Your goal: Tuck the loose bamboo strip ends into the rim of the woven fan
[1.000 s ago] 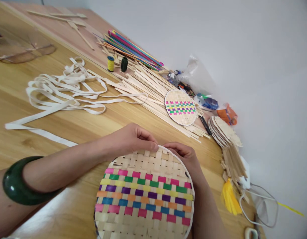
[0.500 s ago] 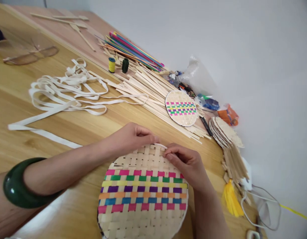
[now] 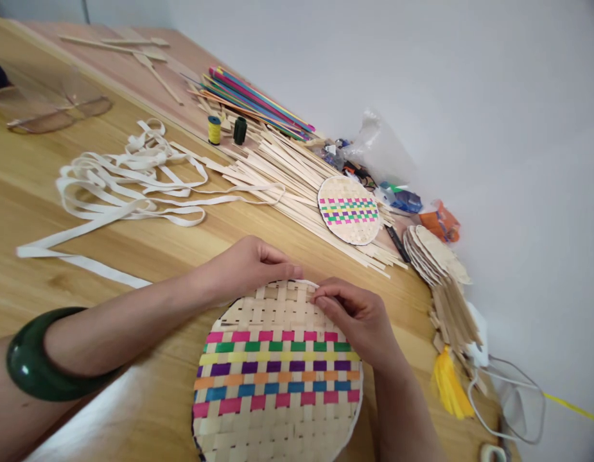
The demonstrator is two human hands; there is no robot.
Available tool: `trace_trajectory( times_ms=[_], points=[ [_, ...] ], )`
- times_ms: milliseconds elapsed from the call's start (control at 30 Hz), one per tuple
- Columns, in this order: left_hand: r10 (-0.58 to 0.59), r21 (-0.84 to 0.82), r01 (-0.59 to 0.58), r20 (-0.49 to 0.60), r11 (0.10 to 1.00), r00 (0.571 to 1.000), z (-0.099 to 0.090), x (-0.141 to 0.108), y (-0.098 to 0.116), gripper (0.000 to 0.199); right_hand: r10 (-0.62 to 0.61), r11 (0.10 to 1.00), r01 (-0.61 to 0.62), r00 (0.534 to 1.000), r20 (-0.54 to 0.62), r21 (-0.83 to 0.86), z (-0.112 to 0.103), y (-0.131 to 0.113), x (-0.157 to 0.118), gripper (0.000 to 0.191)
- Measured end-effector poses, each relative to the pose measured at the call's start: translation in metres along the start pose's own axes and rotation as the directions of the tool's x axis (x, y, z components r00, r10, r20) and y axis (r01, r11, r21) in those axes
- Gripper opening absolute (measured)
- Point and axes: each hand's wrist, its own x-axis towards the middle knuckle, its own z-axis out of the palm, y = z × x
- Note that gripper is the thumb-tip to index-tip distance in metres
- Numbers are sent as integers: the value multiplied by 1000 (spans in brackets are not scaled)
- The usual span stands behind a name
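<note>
A round woven bamboo disc (image 3: 277, 359) with pink, green, yellow, purple, orange and blue strips stands at the front, its lower end cut off by the picture. My left hand (image 3: 258, 266) pinches the white edging tape (image 3: 306, 282) at the disc's top rim. Just to the right, my right hand (image 3: 352, 311) grips the same rim between thumb and fingers. White edging runs down the right side, while the left rim shows a dark edge. From under my left forearm, a white ribbon (image 3: 108, 273) leads to a loose, looped heap on the table.
Pale bamboo strips (image 3: 297, 192) lie behind, with a smaller woven disc (image 3: 349, 210) on top. Thread spools (image 3: 214, 130), coloured strips (image 3: 262, 102) and glasses (image 3: 60, 115) lie farther back. Stacked fans (image 3: 436, 256), a yellow tassel (image 3: 451, 385) and a cable (image 3: 537, 410) are at right.
The disc has tilted slightly, and both hands have shifted a little left along with its top rim. Both keep their pinch at the edge.
</note>
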Motion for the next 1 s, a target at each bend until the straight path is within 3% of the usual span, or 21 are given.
trace_trajectory(
  times_ms=[200, 767, 1000],
  points=[
    [-40, -32, 38, -68, 999, 997, 1, 1, -2, 23, -40, 999, 40, 999, -4, -18, 6, -2, 0, 9],
    [-172, -113, 163, -71, 980, 983, 1, 3, -4, 34, -71, 997, 70, 996, -57, -14, 13, 6, 3, 11],
    [-227, -113, 222, -28, 968, 974, 1, 1, 1, 22, -40, 999, 41, 998, -46, 10, 15, 10, 2, 12]
  ],
)
